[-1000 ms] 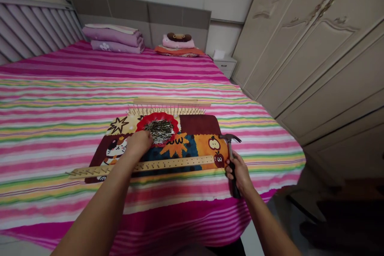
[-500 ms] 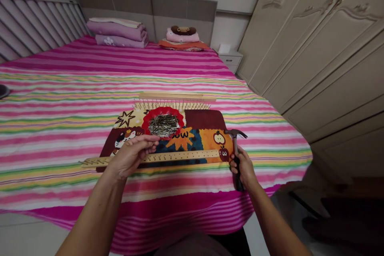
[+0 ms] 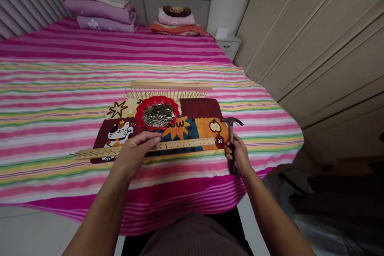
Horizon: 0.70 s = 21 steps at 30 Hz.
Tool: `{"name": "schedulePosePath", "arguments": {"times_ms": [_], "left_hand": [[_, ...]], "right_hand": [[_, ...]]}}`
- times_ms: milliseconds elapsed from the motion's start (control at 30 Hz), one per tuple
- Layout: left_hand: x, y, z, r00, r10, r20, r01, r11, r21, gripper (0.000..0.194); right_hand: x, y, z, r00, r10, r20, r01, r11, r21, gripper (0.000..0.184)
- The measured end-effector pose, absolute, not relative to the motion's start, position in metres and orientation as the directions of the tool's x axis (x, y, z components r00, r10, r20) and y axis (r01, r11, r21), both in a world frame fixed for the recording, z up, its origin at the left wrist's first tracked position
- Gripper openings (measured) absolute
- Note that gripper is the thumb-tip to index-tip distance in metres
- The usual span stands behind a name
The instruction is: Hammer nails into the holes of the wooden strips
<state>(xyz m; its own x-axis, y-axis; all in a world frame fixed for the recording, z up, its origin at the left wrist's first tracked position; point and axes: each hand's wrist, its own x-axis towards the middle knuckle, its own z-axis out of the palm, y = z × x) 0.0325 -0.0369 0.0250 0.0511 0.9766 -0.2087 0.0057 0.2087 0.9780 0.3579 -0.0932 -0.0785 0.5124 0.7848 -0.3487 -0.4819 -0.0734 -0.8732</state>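
My left hand (image 3: 134,153) is closed in a pinch above a long wooden strip (image 3: 187,143), a thin nail seemingly between thumb and forefinger. Nails stand in the strip's left part, while its right part shows rows of small dark holes. Just beyond the fingertips, a red scalloped bowl (image 3: 139,117) holds a heap of loose nails (image 3: 159,115). My right hand (image 3: 241,154) grips the black handle of a claw hammer (image 3: 231,144) by the strip's right end, its head pointing away from me. Part of the strip is hidden behind my left hand.
Under the bowl and strip lies a patterned cushion or mat (image 3: 200,108) on the striped bedspread (image 3: 264,124). Behind it are a nail-filled strip (image 3: 183,95) and plain wooden strips (image 3: 171,85). Folded bedding (image 3: 105,12) sits near the headboard; a wardrobe (image 3: 315,48) stands to the right.
The view has tipped down slightly, so the scene sits higher. My left hand has moved right along the strip, away from the bowl's edge. My right hand still holds the hammer.
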Motion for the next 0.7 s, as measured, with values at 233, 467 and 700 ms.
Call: {"name": "schedulePosePath", "arguments": {"times_ms": [233, 467, 700], "left_hand": [[0.053, -0.052, 0.007, -0.040, 0.959, -0.280, 0.005, 0.280, 0.960, 0.047], [0.065, -0.066, -0.020, -0.200, 0.964, -0.172, 0.146, 0.203, 0.968, 0.028], [0.079, -0.070, -0.040, -0.194, 0.957, 0.216, 0.488, -0.097, 0.867, 0.018]], "right_hand": [[0.358, -0.094, -0.079, 0.508, 0.788, -0.348, -0.488, -0.070, -0.870, 0.048], [0.357, -0.095, -0.078, 0.508, 0.791, -0.340, -0.483, -0.065, -0.873, 0.047], [0.356, -0.095, -0.075, 0.514, 0.787, -0.342, -0.485, -0.063, -0.873, 0.043]]}}
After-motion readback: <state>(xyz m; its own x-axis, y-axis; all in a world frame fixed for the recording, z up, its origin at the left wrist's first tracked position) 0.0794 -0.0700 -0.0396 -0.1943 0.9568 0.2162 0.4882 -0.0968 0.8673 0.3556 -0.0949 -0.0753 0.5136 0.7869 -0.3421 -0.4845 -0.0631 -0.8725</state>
